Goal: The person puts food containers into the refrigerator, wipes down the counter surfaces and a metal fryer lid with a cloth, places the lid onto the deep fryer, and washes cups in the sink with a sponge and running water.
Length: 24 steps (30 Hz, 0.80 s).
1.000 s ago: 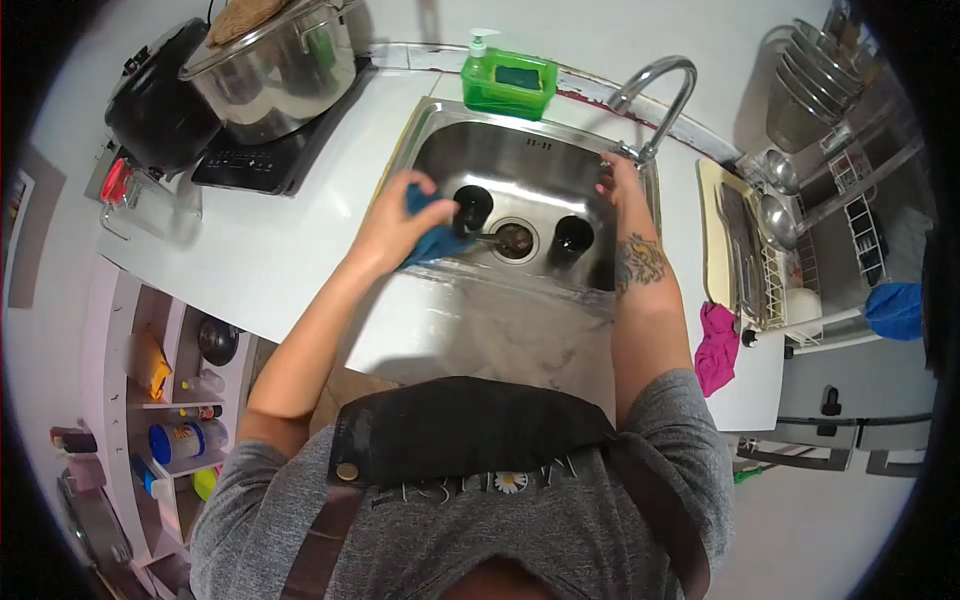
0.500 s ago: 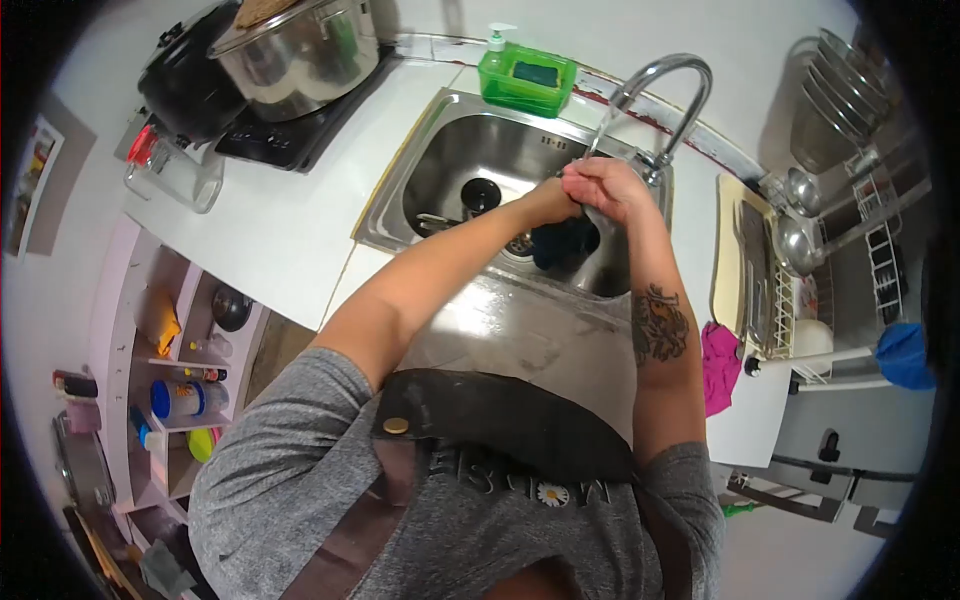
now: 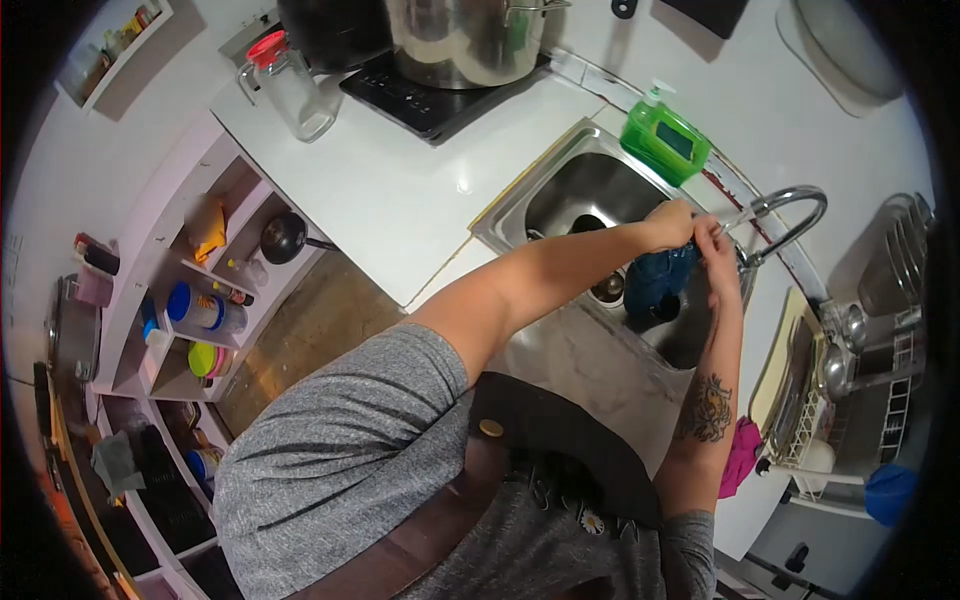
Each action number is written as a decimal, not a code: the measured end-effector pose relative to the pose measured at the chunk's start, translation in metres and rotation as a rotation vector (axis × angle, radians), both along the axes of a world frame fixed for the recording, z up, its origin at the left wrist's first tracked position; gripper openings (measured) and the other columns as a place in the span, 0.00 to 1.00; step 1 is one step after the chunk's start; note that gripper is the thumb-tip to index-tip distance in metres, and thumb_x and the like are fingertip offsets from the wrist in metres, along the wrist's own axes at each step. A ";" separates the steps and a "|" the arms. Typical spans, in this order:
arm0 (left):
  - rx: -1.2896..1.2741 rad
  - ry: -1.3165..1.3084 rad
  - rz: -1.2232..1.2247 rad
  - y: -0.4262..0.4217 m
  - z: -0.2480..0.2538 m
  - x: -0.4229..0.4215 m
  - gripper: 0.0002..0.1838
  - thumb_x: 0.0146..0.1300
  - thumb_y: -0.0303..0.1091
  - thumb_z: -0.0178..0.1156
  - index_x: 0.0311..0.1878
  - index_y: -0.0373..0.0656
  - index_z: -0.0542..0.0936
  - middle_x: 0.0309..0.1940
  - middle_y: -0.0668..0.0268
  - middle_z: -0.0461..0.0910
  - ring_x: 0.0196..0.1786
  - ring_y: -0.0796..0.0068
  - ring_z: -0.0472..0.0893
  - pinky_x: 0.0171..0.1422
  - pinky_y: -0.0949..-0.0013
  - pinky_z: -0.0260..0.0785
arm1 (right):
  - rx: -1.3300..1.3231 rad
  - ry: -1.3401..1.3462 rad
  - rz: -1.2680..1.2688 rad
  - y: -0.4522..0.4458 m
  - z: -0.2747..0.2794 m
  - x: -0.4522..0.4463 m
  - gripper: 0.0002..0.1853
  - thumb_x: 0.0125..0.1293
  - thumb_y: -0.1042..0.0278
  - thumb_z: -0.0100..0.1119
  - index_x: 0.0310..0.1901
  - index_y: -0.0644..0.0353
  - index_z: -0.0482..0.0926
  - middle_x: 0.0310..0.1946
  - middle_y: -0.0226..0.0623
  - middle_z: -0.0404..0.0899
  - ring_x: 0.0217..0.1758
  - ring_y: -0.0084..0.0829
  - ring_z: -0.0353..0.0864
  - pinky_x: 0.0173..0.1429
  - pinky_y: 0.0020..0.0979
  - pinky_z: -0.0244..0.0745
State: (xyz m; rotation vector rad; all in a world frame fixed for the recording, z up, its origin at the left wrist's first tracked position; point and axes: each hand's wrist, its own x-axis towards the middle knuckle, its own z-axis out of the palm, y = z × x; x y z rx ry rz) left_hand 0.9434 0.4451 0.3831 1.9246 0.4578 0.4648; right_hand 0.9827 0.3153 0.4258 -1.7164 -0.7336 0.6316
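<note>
Both hands are together over the right side of the steel sink [image 3: 500, 208], close to the faucet [image 3: 822, 205]. My left hand [image 3: 672, 224] is closed on the top of a dark blue cloth [image 3: 657, 281], which hangs down into the basin. Beside it, my right hand [image 3: 714, 252] has its fingers closed on the cloth's upper right edge. Water runs from the spout near the hands. A dark cup [image 3: 588, 223] stands in the basin, and the drain [image 3: 608, 289] shows left of the cloth. Another dark object is partly hidden under the cloth.
A green soap holder [image 3: 662, 150] stands behind the sink. On the counter to the left are a glass pitcher [image 3: 300, 98] and a black cooktop [image 3: 432, 110] under a steel pot [image 3: 465, 45]. A dish rack [image 3: 800, 440] and pink cloth [image 3: 741, 457] are at the right.
The view has swung left. My left hand carried the blue cloth from the sink's left side to the faucet, and my right hand left the faucet base and joined it. Water has started running.
</note>
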 end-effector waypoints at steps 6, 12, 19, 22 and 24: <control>-0.369 -0.032 -0.382 0.021 -0.005 -0.028 0.20 0.55 0.47 0.60 0.34 0.35 0.79 0.25 0.64 0.76 0.26 0.77 0.72 0.29 0.71 0.66 | 0.313 0.407 -0.017 -0.011 -0.027 -0.003 0.16 0.61 0.60 0.56 0.45 0.63 0.73 0.36 0.31 0.78 0.34 0.23 0.77 0.39 0.22 0.71; -0.265 -0.041 -0.318 0.026 0.005 -0.056 0.18 0.57 0.44 0.57 0.33 0.36 0.78 0.24 0.68 0.75 0.27 0.79 0.71 0.32 0.73 0.65 | -0.024 -0.109 -0.235 -0.025 -0.050 0.005 0.15 0.61 0.61 0.55 0.38 0.66 0.79 0.31 0.32 0.78 0.33 0.20 0.73 0.42 0.23 0.67; -0.071 -0.143 -0.394 0.028 -0.013 -0.048 0.23 0.55 0.48 0.59 0.37 0.33 0.78 0.26 0.64 0.77 0.32 0.77 0.74 0.39 0.73 0.66 | 0.056 -0.347 -0.301 -0.031 -0.033 0.011 0.14 0.59 0.60 0.58 0.30 0.66 0.79 0.24 0.27 0.74 0.28 0.18 0.66 0.35 0.22 0.62; -0.018 0.305 -0.532 0.028 -0.010 -0.058 0.30 0.47 0.50 0.64 0.45 0.33 0.77 0.37 0.56 0.79 0.42 0.67 0.76 0.49 0.70 0.66 | 0.337 -0.060 -0.482 -0.035 -0.016 0.020 0.14 0.58 0.59 0.59 0.28 0.64 0.78 0.20 0.24 0.71 0.25 0.17 0.65 0.30 0.22 0.60; 0.105 0.283 -0.595 0.029 -0.014 -0.065 0.31 0.46 0.51 0.65 0.45 0.32 0.76 0.40 0.55 0.78 0.44 0.65 0.76 0.50 0.68 0.65 | 0.322 -0.033 -0.478 -0.037 -0.009 0.026 0.14 0.58 0.59 0.59 0.28 0.63 0.79 0.20 0.23 0.70 0.24 0.17 0.64 0.29 0.23 0.60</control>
